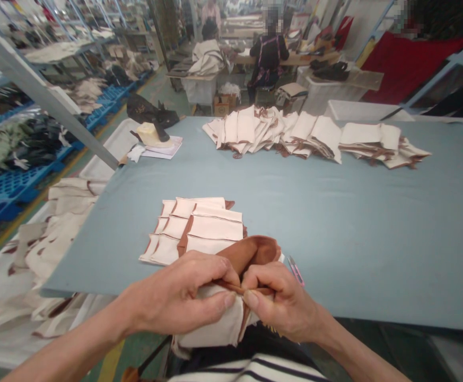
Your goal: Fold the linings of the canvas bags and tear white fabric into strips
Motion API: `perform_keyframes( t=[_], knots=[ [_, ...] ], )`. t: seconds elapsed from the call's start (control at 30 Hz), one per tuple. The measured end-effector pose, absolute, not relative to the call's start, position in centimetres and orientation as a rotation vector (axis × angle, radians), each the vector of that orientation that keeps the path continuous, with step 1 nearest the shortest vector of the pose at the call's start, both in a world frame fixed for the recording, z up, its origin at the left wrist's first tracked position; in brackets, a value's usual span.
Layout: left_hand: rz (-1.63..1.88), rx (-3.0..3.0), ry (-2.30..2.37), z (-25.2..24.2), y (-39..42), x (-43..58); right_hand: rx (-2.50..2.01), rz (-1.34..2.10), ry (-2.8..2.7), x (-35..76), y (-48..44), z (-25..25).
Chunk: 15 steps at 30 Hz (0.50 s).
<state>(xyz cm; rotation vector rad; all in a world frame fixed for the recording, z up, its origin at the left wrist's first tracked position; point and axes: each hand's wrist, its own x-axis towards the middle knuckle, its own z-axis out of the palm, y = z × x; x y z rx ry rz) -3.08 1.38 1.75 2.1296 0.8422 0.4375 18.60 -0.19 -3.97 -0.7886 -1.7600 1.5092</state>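
Cream-and-brown fabric piece: held at near edge of worktop
Left hand: grip pinching brown edge
Right hand: pinching same edge, just beside
Fabric: probably light, soft, floppy; best taken by that edge

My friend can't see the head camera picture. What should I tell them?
A person's left hand and right hand pinch cream-and-brown fabric by its brown edge at a blue-grey table. Overlapping cream pieces lie beyond the hands, with pink snips near the right.
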Motion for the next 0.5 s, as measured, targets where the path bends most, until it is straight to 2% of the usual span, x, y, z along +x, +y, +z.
perform_keyframes(
  t=[0.37,0.5],
  knots=[
    [0.237,2.483,0.737,3.6,2.2,-2.9,-0.824,1.494,-1.847,18.6,0.9,-3.4],
    [0.118,2.600,0.776,4.3,2.0,-2.9,-0.832,1.382,-1.930,18.8,1.5,-2.7]
  ],
)
